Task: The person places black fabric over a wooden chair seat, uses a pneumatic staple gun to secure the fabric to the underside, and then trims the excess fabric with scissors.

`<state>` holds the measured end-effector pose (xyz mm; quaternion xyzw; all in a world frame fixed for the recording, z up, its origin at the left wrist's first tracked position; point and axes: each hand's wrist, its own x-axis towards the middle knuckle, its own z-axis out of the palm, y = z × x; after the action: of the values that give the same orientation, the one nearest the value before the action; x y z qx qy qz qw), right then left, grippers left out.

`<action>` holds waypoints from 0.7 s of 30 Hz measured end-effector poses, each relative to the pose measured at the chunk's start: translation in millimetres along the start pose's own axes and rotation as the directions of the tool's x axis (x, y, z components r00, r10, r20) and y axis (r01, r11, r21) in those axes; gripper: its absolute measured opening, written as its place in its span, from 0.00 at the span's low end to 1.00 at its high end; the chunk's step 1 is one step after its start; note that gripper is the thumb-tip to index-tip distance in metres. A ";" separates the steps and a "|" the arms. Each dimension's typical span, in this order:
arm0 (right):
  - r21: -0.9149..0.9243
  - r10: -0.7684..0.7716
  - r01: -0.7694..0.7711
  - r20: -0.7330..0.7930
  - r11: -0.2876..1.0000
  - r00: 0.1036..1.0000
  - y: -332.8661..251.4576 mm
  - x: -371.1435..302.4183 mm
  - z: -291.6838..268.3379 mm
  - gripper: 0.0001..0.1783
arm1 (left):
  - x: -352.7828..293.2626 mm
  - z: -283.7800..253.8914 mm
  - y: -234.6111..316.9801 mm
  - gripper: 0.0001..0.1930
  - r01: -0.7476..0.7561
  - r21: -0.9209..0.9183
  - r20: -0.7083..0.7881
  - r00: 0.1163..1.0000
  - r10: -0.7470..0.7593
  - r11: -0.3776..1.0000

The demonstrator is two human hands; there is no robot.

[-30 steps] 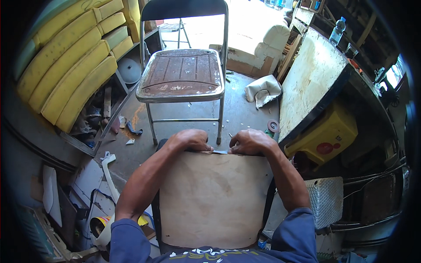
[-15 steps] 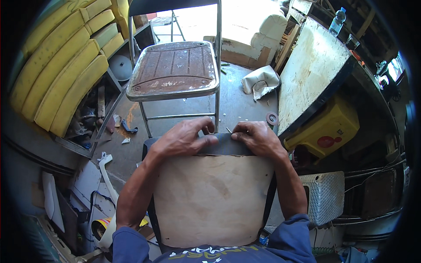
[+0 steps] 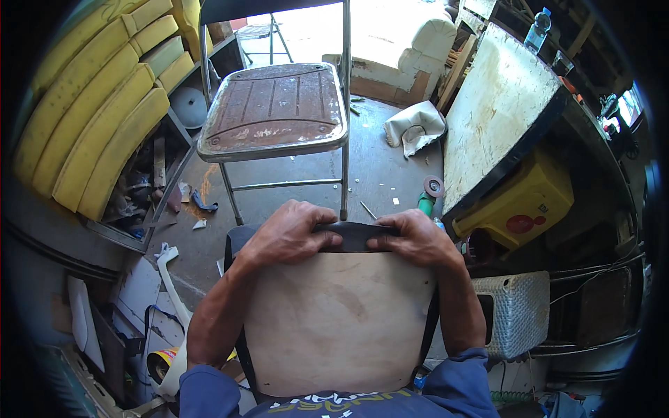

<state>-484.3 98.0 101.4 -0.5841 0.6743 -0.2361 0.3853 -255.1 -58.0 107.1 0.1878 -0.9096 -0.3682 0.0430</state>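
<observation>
Fingers of the left hand (image 3: 295,234) and right hand (image 3: 418,237) pinch the thin black flexible sheet (image 3: 354,239) at frame centre, seemingly spaced to tension it evenly beside the flat beige wooden panel (image 3: 338,320).

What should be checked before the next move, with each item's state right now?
1. Left hand gripping the dark material: ok.
2. Right hand gripping it too: ok.
3. Dark material between the hands laid down over the pale board: not ok, it is held at the far edge.
4. Board's underside: cannot tell, hidden.
5. Green tool out of both hands: ok, on the floor.
</observation>
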 end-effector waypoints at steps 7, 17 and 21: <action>0.052 0.057 -0.071 0.232 0.996 0.971 -6.9 3.7 -2.9 0.24 | 1.5 -7.7 1.6 0.25 0.168 -0.159 0.318 0.942 -0.110 0.973; 0.304 0.184 -0.224 0.154 0.926 0.971 3.5 7.2 10.5 0.25 | 3.4 12.3 -3.9 0.17 0.276 -0.273 0.155 0.958 -0.241 0.921; 0.209 0.202 -0.209 0.053 0.955 0.978 6.8 8.7 17.7 0.23 | 0.7 19.3 3.7 0.15 0.279 -0.194 0.023 0.960 -0.280 0.941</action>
<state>-474.5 93.3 83.6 -0.4698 0.6961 -0.2567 0.4784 -261.0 -43.3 95.6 0.3106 -0.8331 -0.4576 0.0108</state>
